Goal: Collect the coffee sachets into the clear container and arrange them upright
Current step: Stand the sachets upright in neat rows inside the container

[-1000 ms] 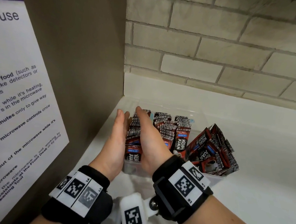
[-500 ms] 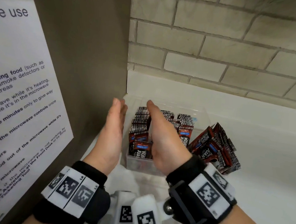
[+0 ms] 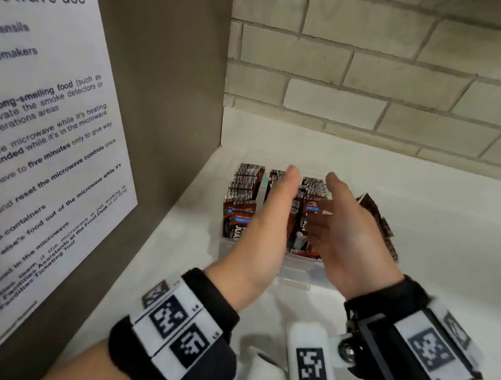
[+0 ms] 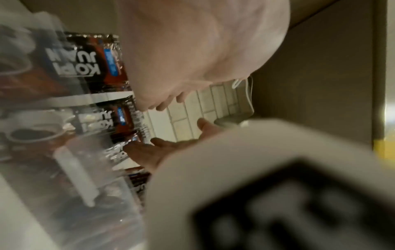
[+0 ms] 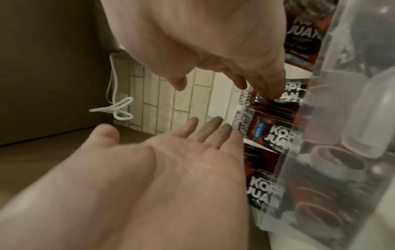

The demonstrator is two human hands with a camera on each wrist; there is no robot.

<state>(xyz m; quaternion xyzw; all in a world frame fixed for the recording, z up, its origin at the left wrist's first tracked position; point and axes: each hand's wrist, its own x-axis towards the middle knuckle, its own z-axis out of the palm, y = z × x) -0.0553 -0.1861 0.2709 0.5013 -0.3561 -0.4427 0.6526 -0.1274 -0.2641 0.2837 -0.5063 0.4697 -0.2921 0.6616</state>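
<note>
A clear container [image 3: 298, 272] stands on the white counter near the corner. Dark red coffee sachets stand upright in it in rows: a left row [image 3: 242, 201], a middle row [image 3: 309, 214], and several leaning out at the right [image 3: 376, 220]. My left hand [image 3: 274, 216] is flat with straight fingers, edge-down between the left and middle rows. My right hand [image 3: 346, 229] is open on the far side of the middle row, palm facing the left hand. In the right wrist view the right fingertips [image 5: 275, 94] reach the sachet tops [image 5: 273, 130]. Neither hand holds anything.
A brown side panel [image 3: 167, 90] with a paper notice [image 3: 34, 138] rises close on the left. A brick wall [image 3: 376, 79] backs the counter [image 3: 452, 240], which stretches away to the right. A white cable [image 5: 119, 110] hangs in the back corner.
Both hands have shifted right, from flanking the left row of sachets to flanking the middle row, and now stand wider apart.
</note>
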